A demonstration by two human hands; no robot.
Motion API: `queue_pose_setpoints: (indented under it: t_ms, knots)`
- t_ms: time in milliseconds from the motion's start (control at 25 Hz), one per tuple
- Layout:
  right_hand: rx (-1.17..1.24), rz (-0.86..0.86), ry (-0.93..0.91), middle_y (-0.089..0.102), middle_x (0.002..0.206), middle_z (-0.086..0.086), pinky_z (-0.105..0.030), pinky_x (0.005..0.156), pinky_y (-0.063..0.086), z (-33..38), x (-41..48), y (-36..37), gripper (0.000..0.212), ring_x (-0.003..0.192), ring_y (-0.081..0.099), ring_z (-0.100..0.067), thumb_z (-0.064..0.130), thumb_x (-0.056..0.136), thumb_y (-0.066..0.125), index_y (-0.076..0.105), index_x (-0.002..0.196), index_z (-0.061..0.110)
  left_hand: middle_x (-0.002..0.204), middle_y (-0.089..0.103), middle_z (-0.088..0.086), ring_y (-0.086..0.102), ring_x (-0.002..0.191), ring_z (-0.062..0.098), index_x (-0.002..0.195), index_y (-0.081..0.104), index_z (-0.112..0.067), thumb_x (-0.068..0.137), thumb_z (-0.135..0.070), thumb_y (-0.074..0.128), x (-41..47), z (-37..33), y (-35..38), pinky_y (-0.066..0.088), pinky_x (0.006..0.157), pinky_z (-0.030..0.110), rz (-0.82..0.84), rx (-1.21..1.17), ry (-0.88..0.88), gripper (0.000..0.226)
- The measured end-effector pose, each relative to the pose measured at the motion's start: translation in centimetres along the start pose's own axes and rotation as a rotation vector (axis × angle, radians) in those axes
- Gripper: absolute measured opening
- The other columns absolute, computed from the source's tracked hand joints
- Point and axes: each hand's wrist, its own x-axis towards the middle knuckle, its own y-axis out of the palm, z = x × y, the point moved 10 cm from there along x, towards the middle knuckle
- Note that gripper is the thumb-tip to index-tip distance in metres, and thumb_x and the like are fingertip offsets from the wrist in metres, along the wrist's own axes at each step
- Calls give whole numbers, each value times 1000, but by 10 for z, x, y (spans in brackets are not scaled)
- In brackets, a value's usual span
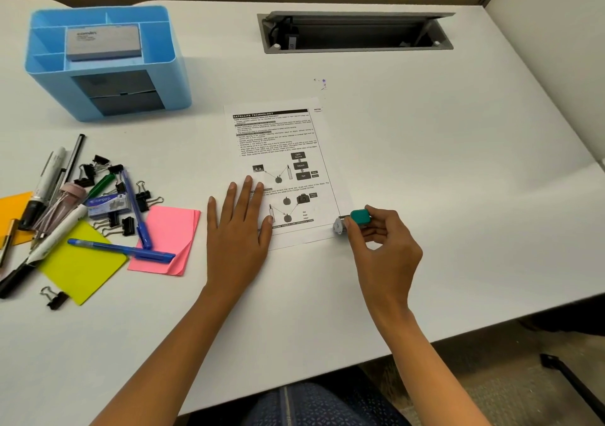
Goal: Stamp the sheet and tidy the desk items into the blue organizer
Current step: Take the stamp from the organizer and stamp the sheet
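A printed sheet lies in the middle of the white desk. My left hand rests flat on its lower left corner, fingers spread. My right hand grips a small stamp with a teal cap, tilted at the sheet's lower right corner. The blue organizer stands at the back left with a grey stamp pad box in its top compartment. At the left lie several pens, markers, binder clips, a staples box and pink, yellow and orange sticky notes.
An open grey cable tray is set into the desk at the back. A small purple ink mark sits above the sheet. The desk's front edge runs diagonally at the lower right, with the floor beyond.
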Motion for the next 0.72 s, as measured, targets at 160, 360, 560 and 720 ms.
queue_pose_setpoints:
  t_ms: [160, 360, 560, 720]
  knots:
    - [-15, 20, -20, 65, 85, 0, -10, 66, 49, -3, 0, 1, 30, 69, 61, -11, 21, 79, 76, 62, 102, 9, 157, 17, -3, 13, 145, 18, 149, 21, -22, 96, -38, 29, 0, 0, 0, 8, 117, 48, 2, 5, 1, 55]
    - [-27, 79, -53, 62, 81, -1, -15, 65, 49, -1, 5, 6, 22, 69, 59, -13, 17, 81, 74, 61, 98, 9, 157, 17, -3, 13, 145, 19, 149, 22, -22, 96, -38, 28, 0, -1, 1, 8, 117, 49, 8, 0, 1, 56]
    - [-25, 133, -54, 61, 82, -2, -17, 63, 48, 0, 16, 15, 18, 68, 57, -11, 13, 81, 74, 59, 92, 9, 157, 17, -3, 13, 145, 19, 149, 21, -22, 96, -39, 26, 0, 0, 1, 8, 117, 48, 6, 16, 0, 56]
    - [-48, 149, -47, 59, 79, -1, -20, 60, 46, -1, 22, 19, 19, 66, 54, -9, 14, 81, 74, 55, 84, 11, 157, 17, -2, 14, 145, 19, 149, 21, -21, 96, -38, 26, 0, -1, 1, 10, 117, 49, 3, 15, 2, 56]
